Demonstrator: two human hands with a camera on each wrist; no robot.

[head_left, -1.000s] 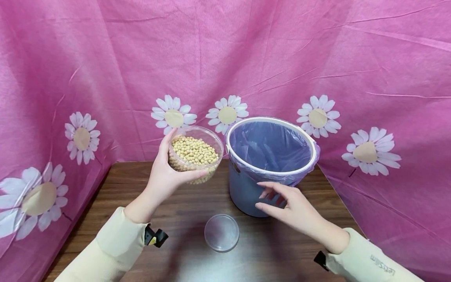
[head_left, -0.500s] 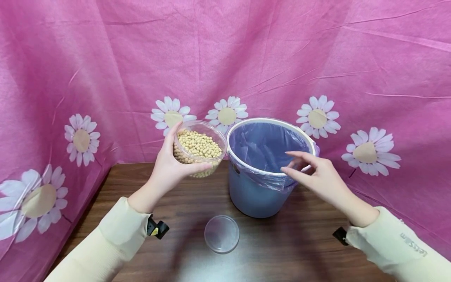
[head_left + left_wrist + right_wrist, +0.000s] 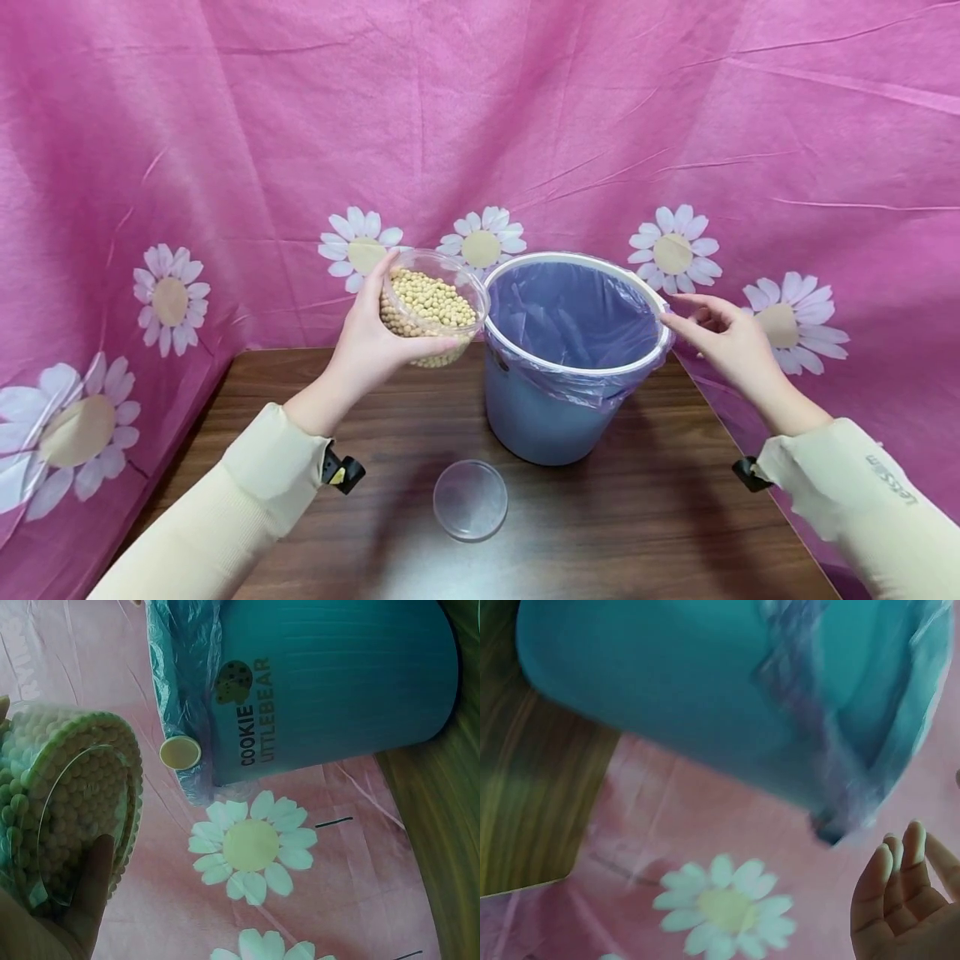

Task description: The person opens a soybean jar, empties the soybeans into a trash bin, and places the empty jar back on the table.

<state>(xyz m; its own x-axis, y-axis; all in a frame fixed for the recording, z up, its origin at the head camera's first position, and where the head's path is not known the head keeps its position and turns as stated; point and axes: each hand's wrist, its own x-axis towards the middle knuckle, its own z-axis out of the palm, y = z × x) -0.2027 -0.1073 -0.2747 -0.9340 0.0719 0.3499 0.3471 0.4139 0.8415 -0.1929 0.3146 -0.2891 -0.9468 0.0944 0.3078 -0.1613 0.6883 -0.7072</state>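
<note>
My left hand [image 3: 367,343] grips a clear round plastic tub [image 3: 440,359] of pale yellow soybeans [image 3: 433,297], held above the table and tilted slightly to the right. Its far rim overlaps the left rim of a blue-grey trash bin [image 3: 547,427] in the head view. Through the tub base [image 3: 86,787] the beans show in the left wrist view, with a finger lying across it. A thin purple bag [image 3: 573,312] lines the bin and folds over its white rim. Beside the bin's right rim is my right hand [image 3: 733,340], fingers loosely bent and holding nothing; the right wrist view shows the fingertips [image 3: 913,832] apart from the bin.
A clear round lid [image 3: 471,500] lies on the brown wooden table [image 3: 360,500] in front of the bin. Pink cloth [image 3: 420,125] printed with white daisies hangs behind and along both sides.
My right hand has moved from in front of the bin up and right to its right rim. My left hand has carried the tub up and right, closer to the bin.
</note>
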